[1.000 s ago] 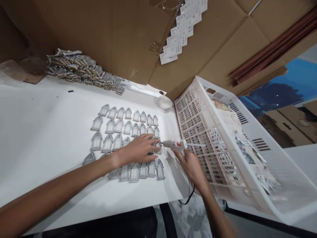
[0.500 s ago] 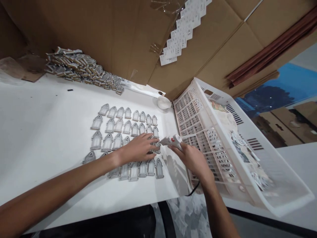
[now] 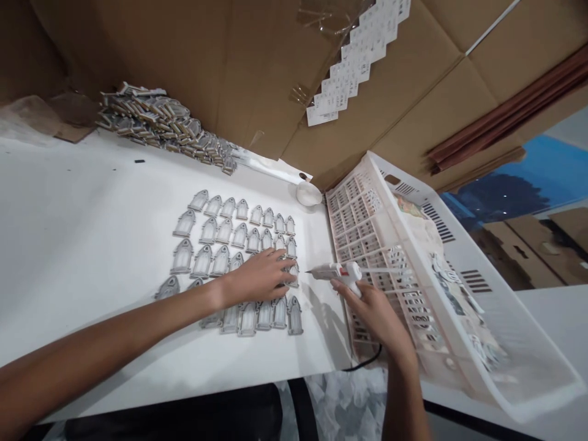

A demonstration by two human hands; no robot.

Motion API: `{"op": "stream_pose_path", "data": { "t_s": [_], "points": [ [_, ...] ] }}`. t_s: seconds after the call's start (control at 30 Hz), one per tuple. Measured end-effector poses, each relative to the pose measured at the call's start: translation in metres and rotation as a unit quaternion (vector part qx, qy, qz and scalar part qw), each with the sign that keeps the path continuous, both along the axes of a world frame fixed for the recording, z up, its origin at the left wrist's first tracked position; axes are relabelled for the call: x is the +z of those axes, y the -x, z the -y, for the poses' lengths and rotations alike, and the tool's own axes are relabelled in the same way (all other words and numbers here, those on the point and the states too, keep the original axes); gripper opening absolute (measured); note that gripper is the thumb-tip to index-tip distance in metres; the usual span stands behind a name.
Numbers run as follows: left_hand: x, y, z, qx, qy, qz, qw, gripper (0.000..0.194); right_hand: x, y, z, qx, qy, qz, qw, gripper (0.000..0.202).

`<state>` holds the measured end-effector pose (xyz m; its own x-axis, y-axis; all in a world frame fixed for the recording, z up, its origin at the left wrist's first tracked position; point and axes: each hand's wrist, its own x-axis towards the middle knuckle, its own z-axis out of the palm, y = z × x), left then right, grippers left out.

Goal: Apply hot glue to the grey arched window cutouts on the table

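Rows of small grey arch-shaped pieces (image 3: 182, 256) lie on the white table (image 3: 82, 245). My left hand (image 3: 264, 275) rests over the right end of the third row, its fingers spread and touching pieces there; what lies under the palm is hidden. My right hand (image 3: 367, 303) is wrapped round the handle of a white glue gun (image 3: 337, 271). The gun's nozzle points left, a short gap away from the pieces beside my left fingertips. A clear glue stick sticks out of its rear.
A white plastic crate (image 3: 459, 318) with parts inside stands at the right. Behind the rows are a heap of similar pieces (image 3: 165, 125) and a small white cup (image 3: 309, 194). Cardboard (image 3: 220, 61) rises at the back. A black cord (image 3: 367, 362) hangs by the crate.
My right hand and the glue gun have moved right, drawing the nozzle away from the pieces. My left hand stays over the same row. The whole view has shifted slightly.
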<state>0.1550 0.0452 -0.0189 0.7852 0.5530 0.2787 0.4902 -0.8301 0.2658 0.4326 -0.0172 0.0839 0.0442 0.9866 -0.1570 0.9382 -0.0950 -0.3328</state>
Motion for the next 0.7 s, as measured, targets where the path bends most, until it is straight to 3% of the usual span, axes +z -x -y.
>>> {"op": "stream_pose_path", "data": {
  "t_s": [0.33, 0.7],
  "points": [
    [0.013, 0.001, -0.001, -0.003, -0.009, -0.013, 1.000, 0.031, -0.019, -0.004, 0.019, 0.008, 0.024, -0.070, 0.997, 0.058],
    [0.005, 0.001, -0.001, -0.002, -0.013, 0.017, 1.000, 0.029, -0.027, 0.005, 0.011, 0.009, 0.040, -0.084, 0.996, 0.058]
  ]
}}
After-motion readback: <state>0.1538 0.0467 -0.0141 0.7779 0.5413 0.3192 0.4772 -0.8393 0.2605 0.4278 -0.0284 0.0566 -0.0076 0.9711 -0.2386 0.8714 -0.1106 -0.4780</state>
